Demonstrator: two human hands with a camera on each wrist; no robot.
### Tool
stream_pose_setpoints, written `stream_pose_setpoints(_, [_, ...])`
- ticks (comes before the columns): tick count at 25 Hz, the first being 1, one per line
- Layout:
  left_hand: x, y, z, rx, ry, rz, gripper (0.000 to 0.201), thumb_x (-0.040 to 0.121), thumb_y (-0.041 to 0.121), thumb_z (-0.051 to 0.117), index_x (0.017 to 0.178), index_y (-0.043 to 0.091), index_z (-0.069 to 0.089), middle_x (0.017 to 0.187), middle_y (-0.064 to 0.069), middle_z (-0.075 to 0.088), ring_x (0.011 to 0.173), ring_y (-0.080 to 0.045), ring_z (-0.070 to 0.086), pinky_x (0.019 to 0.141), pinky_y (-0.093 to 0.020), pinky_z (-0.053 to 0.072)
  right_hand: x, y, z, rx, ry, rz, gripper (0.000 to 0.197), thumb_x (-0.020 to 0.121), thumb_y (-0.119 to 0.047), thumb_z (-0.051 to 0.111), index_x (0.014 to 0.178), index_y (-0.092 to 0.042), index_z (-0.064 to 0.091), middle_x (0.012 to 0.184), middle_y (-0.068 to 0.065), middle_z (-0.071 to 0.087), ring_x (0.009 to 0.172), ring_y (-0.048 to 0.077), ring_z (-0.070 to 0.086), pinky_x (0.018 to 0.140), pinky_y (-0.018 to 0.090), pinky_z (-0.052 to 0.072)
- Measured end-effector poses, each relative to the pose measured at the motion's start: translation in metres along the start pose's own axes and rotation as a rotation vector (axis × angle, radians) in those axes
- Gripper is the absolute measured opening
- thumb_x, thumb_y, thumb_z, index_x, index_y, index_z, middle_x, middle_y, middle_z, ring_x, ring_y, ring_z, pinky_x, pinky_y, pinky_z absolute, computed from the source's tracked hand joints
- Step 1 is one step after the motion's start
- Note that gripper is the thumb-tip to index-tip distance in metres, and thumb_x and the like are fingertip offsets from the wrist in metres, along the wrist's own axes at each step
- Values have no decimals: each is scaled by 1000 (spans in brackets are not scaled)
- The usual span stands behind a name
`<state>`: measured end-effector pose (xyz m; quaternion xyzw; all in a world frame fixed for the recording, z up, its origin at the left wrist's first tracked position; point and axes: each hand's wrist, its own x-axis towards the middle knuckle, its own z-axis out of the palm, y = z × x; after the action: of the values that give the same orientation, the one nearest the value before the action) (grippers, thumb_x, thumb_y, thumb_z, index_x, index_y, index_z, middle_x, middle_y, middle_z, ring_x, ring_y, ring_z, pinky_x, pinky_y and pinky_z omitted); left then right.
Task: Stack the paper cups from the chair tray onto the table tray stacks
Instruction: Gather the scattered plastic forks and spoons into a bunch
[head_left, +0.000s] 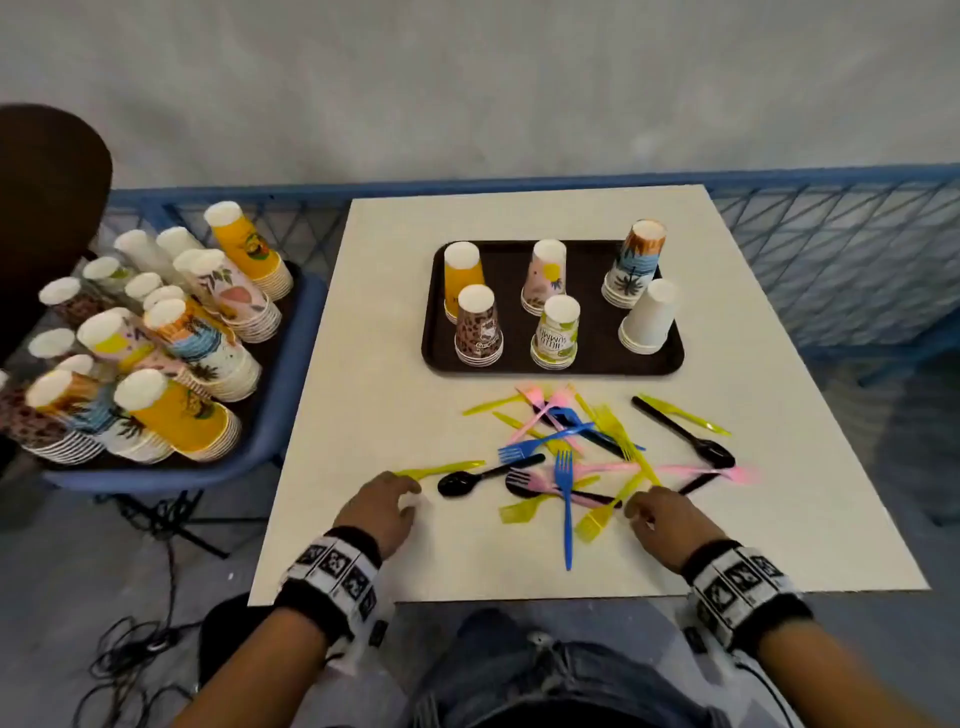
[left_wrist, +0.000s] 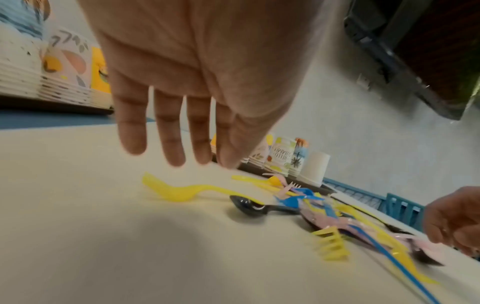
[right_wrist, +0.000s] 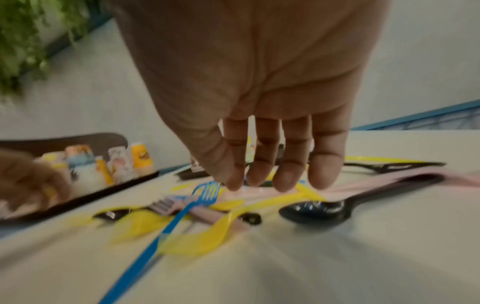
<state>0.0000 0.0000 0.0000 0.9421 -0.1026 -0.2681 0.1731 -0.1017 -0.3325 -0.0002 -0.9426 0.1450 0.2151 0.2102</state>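
Observation:
On the blue chair at the left, a dark chair tray (head_left: 297, 283) holds several tall stacks of upside-down paper cups (head_left: 176, 410). The table tray (head_left: 511, 275) at the far middle of the white table holds several short stacks, among them orange (head_left: 464, 278), leopard-print (head_left: 478, 327), palm-print (head_left: 635, 265) and plain white (head_left: 648, 317). My left hand (head_left: 405, 493) hovers near the table's front edge with straight fingers (left_wrist: 176, 144), holding nothing. Near the table's front, my right hand (head_left: 641, 512) hovers over the cutlery with fingers (right_wrist: 272, 174) extended and empty.
A loose pile of coloured plastic forks and spoons (head_left: 571, 447) lies between my hands and the table tray. Behind the table runs a blue mesh railing (head_left: 831, 249). Cables (head_left: 135, 649) trail across the floor at the lower left. The brown chair back (head_left: 47, 197) rises at the far left.

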Motion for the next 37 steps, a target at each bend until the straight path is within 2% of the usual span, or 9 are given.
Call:
stream_pose_setpoints(4, [42, 8, -2, 57, 55, -25, 54, 82, -1, 43, 132, 20, 46, 146, -5, 37, 132, -27, 38, 107, -36, 35, 14, -39, 9, -88, -105, 4, 30, 93, -25, 44, 105, -4, 61, 112, 18, 63, 106, 31, 59, 82, 31, 44])
stream_pose_setpoints(9, [55, 4, 8, 263, 42, -42, 37, 91, 20, 48, 127, 22, 49, 135, -2, 47, 122, -28, 45, 94, -39, 41, 30, -72, 17, -129, -122, 61, 40, 87, -42, 54, 104, -6, 59, 103, 12, 62, 94, 27, 60, 71, 31, 44])
stream_pose_setpoints(14, [59, 3, 5, 155, 11, -66, 23, 89, 16, 51, 108, 4, 53, 121, -16, 51, 116, -32, 45, 91, -37, 38, 39, -85, 17, -74, -78, 188, 27, 87, -19, 55, 107, -1, 58, 113, 15, 63, 102, 29, 62, 74, 30, 47])
stream_pose_setpoints(19, [52, 2, -4, -99, 99, -108, 19, 84, -5, 42, 99, 6, 47, 117, -25, 51, 98, -34, 50, 79, -35, 36, 36, -94, 16, -44, -40, 241, 25, 87, -9, 47, 107, 1, 58, 115, 17, 63, 106, 31, 61, 77, 30, 48])
stream_pose_setpoints(23, [47, 6, -5, -254, 106, -26, 48, 80, -11, 31, 121, 10, 44, 114, -13, 64, 97, -33, 56, 77, -27, 39, 22, -96, 18, 0, -8, 246, 32, 87, -4, 42, 118, 0, 51, 123, 19, 54, 110, 33, 57, 85, 33, 47])
stream_pose_setpoints(26, [45, 24, -2, -312, 116, -8, 37, 82, -5, 35, 110, 8, 56, 112, -17, 63, 99, -37, 57, 83, -32, 44, 19, -88, 17, -6, 46, 200, 43, 85, 4, 40, 128, -2, 40, 131, 18, 42, 115, 35, 52, 89, 38, 45])
stream_pose_setpoints(28, [46, 39, 5, -276, 112, 38, 25, 86, 9, 48, 108, 6, 58, 112, -18, 61, 104, -35, 55, 87, -32, 42, 22, -82, 18, 16, 71, 149, 43, 84, 5, 40, 126, -4, 43, 129, 15, 41, 113, 36, 53, 86, 38, 46])
stream_pose_setpoints(31, [51, 50, 20, -149, 71, 105, 33, 84, 24, 59, 112, 7, 57, 114, -16, 55, 108, -33, 52, 86, -33, 41, 34, -79, 22, -15, 52, 53, 34, 89, -5, 45, 122, -9, 52, 125, 11, 45, 110, 35, 54, 88, 39, 46])
stream_pose_setpoints(37, [61, 41, 32, 75, -33, 100, 33, 89, 26, 53, 118, 9, 52, 121, -13, 51, 117, -31, 46, 92, -36, 38, 53, -82, 26, -215, -33, 3, 33, 92, -9, 41, 124, -11, 49, 123, 13, 54, 118, 31, 45, 91, 41, 45])
